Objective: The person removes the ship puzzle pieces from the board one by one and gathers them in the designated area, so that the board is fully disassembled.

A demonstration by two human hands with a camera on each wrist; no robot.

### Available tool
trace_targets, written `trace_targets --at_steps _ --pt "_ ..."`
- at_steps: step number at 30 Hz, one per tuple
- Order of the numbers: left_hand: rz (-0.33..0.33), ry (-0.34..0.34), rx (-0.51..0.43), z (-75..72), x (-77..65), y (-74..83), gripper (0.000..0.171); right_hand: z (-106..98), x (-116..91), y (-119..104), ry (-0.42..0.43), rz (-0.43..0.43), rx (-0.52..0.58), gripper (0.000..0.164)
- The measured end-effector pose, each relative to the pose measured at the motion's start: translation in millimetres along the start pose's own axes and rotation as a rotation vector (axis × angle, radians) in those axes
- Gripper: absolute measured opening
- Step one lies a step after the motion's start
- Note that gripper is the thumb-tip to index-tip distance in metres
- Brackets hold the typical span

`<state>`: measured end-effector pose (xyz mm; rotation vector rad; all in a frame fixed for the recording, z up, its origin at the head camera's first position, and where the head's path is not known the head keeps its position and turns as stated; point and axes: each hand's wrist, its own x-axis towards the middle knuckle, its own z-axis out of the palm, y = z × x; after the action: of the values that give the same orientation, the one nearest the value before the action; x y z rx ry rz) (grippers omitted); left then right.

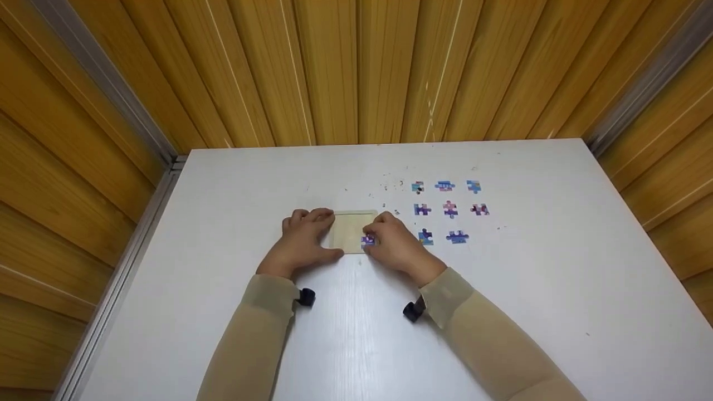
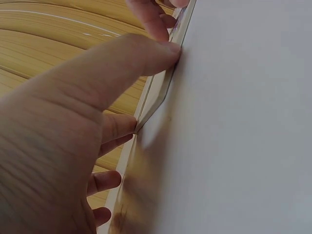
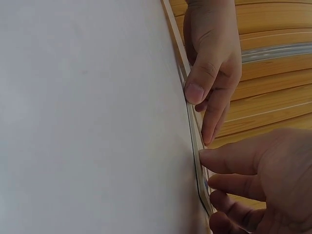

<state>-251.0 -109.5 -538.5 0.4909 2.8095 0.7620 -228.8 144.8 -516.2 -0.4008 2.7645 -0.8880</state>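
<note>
A square, shallow wooden puzzle tray (image 1: 346,231) lies on the table. My left hand (image 1: 303,239) holds it from the left, thumb at the near edge and a finger at the far left corner. In the left wrist view, the thumb of my left hand (image 2: 73,112) presses the tray's edge (image 2: 155,95). My right hand (image 1: 394,244) pinches a purple-and-blue jigsaw piece (image 1: 367,240) at the tray's near right corner, partly covering it. Seen from the right wrist, the fingers of my right hand (image 3: 278,180) touch the tray's side (image 3: 199,141).
Right of the tray, several loose jigsaw pieces (image 1: 450,209) lie in three rows on the white table (image 1: 223,223). Small crumbs (image 1: 392,184) are scattered behind the tray. Yellow wood-look panels (image 1: 334,72) rise at the back and sides.
</note>
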Motion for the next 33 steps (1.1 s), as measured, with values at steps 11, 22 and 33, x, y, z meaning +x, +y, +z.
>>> trace_targets --at_steps 11,22,33 --pt "-0.019 0.001 0.002 2.3 -1.0 0.6 0.100 2.5 0.4 2.7 0.017 0.016 0.042 0.039" --pt "0.005 0.013 0.006 1.1 -0.3 0.5 0.098 3.2 2.0 4.4 0.014 0.022 0.075 0.037" --pt "0.000 0.009 0.015 0.5 -0.2 0.2 0.099 0.7 0.1 5.8 0.025 -0.016 0.099 0.035"
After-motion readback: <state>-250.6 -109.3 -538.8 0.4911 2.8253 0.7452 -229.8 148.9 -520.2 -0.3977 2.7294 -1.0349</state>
